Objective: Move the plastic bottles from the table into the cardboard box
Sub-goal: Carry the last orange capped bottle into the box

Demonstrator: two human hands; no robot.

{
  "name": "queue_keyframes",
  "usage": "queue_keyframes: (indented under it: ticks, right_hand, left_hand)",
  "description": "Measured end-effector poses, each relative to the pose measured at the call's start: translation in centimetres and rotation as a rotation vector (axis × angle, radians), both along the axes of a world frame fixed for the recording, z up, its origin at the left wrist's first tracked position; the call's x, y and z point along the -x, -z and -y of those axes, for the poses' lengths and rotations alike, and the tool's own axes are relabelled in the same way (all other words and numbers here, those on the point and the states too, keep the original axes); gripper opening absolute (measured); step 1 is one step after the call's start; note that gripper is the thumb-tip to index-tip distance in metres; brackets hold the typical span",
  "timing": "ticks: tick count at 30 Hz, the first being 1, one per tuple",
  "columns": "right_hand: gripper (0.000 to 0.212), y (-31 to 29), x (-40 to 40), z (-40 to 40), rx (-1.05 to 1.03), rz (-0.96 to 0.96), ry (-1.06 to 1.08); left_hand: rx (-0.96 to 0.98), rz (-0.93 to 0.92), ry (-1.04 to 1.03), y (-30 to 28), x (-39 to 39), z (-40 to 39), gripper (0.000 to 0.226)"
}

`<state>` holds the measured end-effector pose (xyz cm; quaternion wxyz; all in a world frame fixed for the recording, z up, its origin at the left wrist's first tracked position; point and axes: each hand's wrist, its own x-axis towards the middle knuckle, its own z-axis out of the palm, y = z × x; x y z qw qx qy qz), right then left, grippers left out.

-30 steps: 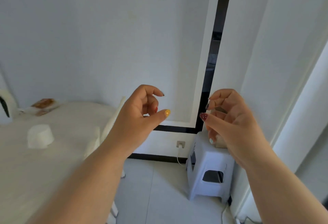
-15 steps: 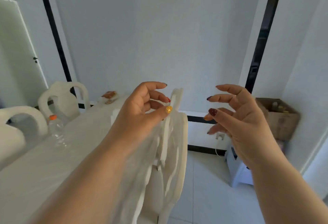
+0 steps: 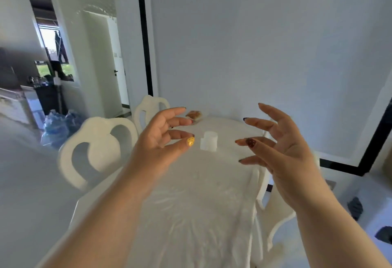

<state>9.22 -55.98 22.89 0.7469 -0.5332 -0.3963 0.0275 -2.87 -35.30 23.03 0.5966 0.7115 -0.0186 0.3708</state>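
Both hands are raised empty above the worktop (image 3: 191,214): the left hand (image 3: 158,142) at 10 o'clock with fingers loosely spread, the right hand (image 3: 282,151) at 2 o'clock, spread wide. Palms are turned toward each other, seemingly readied for a reach. Farther on, a white roll (image 3: 209,144) is stood upright at 12 o'clock, with a brownish item (image 3: 194,115) beyond it. No plastic bottle or cardboard box can be seen, so pointing and long axis cannot be told.
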Motion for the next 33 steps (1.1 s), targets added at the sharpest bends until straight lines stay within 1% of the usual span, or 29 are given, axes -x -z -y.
queue_keyframes:
  ticks: [7, 10, 15, 20, 26, 31, 33]
  right_hand:
    - [0.060, 1.3, -0.8, -9.9, 0.009, 0.018, -0.028]
    - [0.060, 2.0, -1.9, -15.2, -0.009, -0.007, -0.016]
    - [0.061, 2.6, -2.7, -22.2, 0.028, -0.030, 0.002]
    - [0.062, 1.9, -3.4, -27.5, 0.080, -0.040, 0.031]
    - [0.063, 2.8, -5.0, -34.3, 0.160, -0.070, 0.113]
    - [0.063, 6.0, -6.5, -40.4, 0.254, -0.140, 0.213]
    - [0.061, 7.6, -7.4, -43.2, 0.289, -0.176, 0.270]
  left_hand:
    - [0.001, -0.014, -0.044, 1.7, 0.4, -9.6, 0.052]
    - [-0.009, -0.020, -0.046, 2.2, -0.3, -14.8, 0.052]
    - [-0.001, -0.033, -0.046, 2.4, -1.2, -22.1, 0.055]
    - [0.011, -0.039, -0.040, 2.4, -2.3, -28.3, 0.052]
    - [0.055, -0.071, 0.044, 4.1, -5.7, -35.7, 0.051]
    - [0.091, -0.141, 0.175, 6.6, -9.3, -41.7, 0.051]
    - [0.069, -0.193, 0.249, 7.7, -10.9, -44.4, 0.050]
